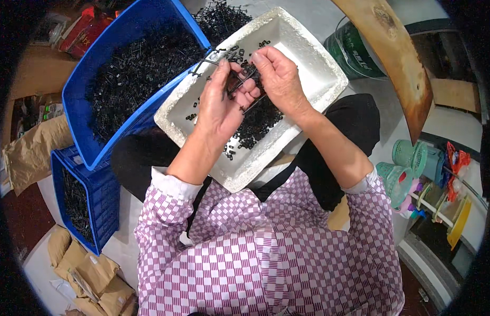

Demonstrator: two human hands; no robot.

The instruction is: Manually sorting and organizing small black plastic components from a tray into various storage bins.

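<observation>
Both my hands are over a white foam box (329,87) that rests tilted across my lap. Small black plastic parts (260,124) lie heaped and scattered inside it. My left hand (219,105), palm up with fingers curled, holds thin black plastic sprues (207,62) that stick out past the thumb. Close beside it, my right hand (280,81) pinches at the same black pieces with thumb and bent forefinger. The exact shape of what lies between the right fingertips is hidden. A large blue crate (79,124) full of black sprues stands against the box's left side.
Below the crate is a smaller blue basket (105,205) with more black parts. Brown paper bags (95,276) lie at lower left. A dark green bucket (353,52) and an overhanging wooden board (389,37) are at upper right. Green plastic baskets (408,155) stand further right.
</observation>
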